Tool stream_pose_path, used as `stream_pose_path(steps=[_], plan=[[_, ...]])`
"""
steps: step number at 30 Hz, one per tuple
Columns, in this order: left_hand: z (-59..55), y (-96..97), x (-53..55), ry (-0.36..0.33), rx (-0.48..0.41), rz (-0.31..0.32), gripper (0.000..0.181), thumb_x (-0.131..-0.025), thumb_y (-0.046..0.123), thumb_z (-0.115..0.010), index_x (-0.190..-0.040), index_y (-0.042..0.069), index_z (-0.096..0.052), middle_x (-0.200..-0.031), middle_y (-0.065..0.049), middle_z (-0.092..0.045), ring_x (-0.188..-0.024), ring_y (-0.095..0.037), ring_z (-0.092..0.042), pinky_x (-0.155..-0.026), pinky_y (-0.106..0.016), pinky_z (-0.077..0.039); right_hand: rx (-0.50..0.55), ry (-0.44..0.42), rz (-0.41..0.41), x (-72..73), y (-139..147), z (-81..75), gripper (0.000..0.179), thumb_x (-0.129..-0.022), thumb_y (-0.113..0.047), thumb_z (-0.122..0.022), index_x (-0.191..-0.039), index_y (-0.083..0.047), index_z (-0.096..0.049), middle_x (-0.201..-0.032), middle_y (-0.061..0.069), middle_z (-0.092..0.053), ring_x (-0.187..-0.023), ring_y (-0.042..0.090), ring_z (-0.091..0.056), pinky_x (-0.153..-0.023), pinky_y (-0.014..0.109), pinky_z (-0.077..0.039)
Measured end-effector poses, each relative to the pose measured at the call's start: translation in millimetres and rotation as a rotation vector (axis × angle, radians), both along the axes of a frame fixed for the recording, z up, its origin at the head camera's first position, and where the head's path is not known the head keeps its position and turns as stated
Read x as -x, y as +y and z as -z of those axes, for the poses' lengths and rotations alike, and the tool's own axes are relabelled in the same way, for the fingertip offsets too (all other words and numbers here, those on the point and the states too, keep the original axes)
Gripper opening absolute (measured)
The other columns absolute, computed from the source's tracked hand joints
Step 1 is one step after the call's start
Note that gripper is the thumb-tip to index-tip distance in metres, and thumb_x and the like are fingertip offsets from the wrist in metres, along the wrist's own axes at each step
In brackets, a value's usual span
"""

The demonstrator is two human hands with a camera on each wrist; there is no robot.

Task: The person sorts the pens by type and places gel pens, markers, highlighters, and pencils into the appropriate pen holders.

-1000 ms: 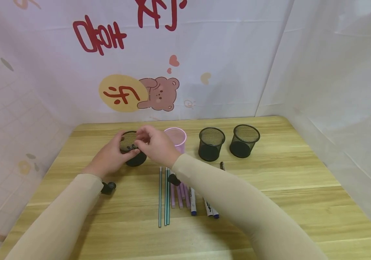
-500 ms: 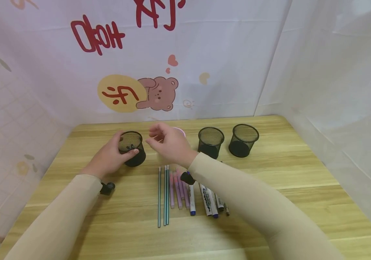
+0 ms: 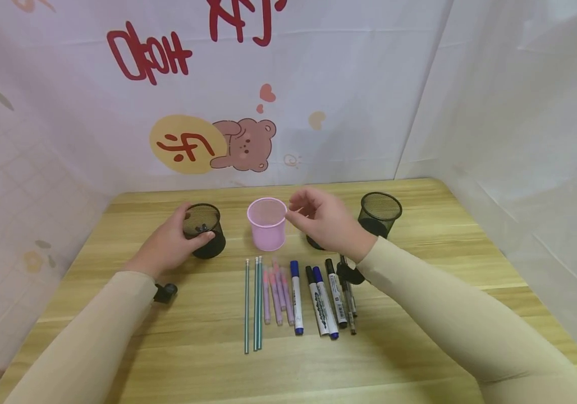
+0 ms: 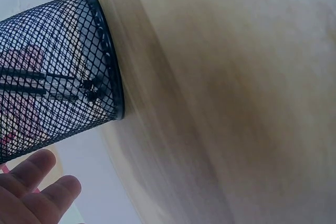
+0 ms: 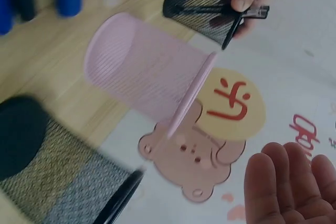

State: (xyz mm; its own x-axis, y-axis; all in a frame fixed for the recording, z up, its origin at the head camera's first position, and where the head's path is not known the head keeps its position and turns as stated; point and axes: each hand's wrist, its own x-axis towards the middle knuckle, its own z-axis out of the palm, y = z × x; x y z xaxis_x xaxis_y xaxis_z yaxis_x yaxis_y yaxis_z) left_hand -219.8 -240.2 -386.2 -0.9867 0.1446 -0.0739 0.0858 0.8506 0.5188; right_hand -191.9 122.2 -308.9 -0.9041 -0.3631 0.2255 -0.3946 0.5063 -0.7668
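Note:
My left hand point(image 3: 167, 244) holds a black mesh pen cup point(image 3: 216, 244) standing at the left, thumb on its near side and fingers round the back. Two dark pens point(image 5: 257, 12) lean inside that cup, their ends poking past the rim in the right wrist view. My right hand point(image 3: 331, 221), fingers loosely bent and nothing in them, hovers in front of another black mesh cup point(image 3: 314, 243), hiding most of it. Just left of this hand stands a pink mesh cup point(image 3: 269, 240).
A third black mesh cup point(image 3: 380, 209) stands at the right. Along the middle of the table lie teal pencils point(image 3: 246, 306), pink-purple pens point(image 3: 279, 297), white markers point(image 3: 296, 297) with blue or black caps, and thin dark pens point(image 3: 352, 306). A printed curtain point(image 3: 349, 84) rises behind the table.
My right hand has moved right, from over the left black cup, past the pink cup, to the middle black cup. My left hand has stayed on its cup.

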Motion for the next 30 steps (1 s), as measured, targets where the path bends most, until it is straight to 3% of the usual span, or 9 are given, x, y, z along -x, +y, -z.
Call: stream_pose_path(steps=[8,16,21,25,30], plan=[[0.9,-0.9,-0.3,0.007,-0.003,0.0,0.113,-0.093,0.074,-0.063,-0.17,0.014,-0.007,-0.169,-0.025,-0.031,-0.152,-0.051,-0.035,-0.12,-0.072,-0.031,-0.204,0.014,0.029,-10.1,43.3,13.6,0.025,-0.098,-0.023,-0.075,-0.118,-0.009,-0.071,-0.109,0.004,-0.075,-0.097,0.018,-0.073,-0.086,0.039,-0.061],[0.1,-1.0,-1.0,0.004,-0.001,0.001,0.113,-0.093,0.075,-0.061,-0.17,0.013,-0.007,-0.169,-0.025,-0.03,-0.152,-0.053,-0.034,-0.12,-0.072,-0.03,-0.369,-0.053,0.08,-10.7,78.2,35.9,0.037,-0.099,-0.027,-0.073,-0.128,-0.004,-0.069,-0.116,0.009,-0.076,-0.099,0.021,-0.075,-0.082,0.039,-0.062],[-0.1,-1.6,-0.9,0.0,0.003,0.001,0.114,-0.092,0.077,-0.06,-0.17,0.013,-0.005,-0.17,-0.024,-0.029,-0.153,-0.053,-0.033,-0.12,-0.072,-0.03,-0.462,-0.077,0.096,-7.6,90.1,47.2,0.035,-0.099,-0.027,-0.073,-0.123,-0.002,-0.069,-0.106,0.008,-0.078,-0.091,0.02,-0.073,-0.082,0.042,-0.06],[0.3,-2.4,-0.8,-0.002,0.005,0.001,0.118,-0.09,0.082,-0.058,-0.17,0.014,-0.005,-0.17,-0.024,-0.029,-0.153,-0.053,-0.033,-0.12,-0.072,-0.03,-0.545,-0.155,0.098,-5.0,94.5,57.6,0.037,-0.099,-0.029,-0.073,-0.123,-0.001,-0.069,-0.101,0.007,-0.077,-0.085,0.018,-0.071,-0.079,0.04,-0.059],[-1.0,-1.0,-2.1,-0.001,0.006,0.003,0.123,-0.086,0.088,-0.055,-0.17,0.013,-0.006,-0.17,-0.025,-0.029,-0.153,-0.052,-0.033,-0.12,-0.072,-0.03,-0.624,-0.2,0.091,-4.5,95.7,70.6,0.04,-0.094,-0.033,-0.078,-0.118,-0.002,-0.072,-0.101,0.009,-0.078,-0.087,0.02,-0.073,-0.082,0.043,-0.06]])
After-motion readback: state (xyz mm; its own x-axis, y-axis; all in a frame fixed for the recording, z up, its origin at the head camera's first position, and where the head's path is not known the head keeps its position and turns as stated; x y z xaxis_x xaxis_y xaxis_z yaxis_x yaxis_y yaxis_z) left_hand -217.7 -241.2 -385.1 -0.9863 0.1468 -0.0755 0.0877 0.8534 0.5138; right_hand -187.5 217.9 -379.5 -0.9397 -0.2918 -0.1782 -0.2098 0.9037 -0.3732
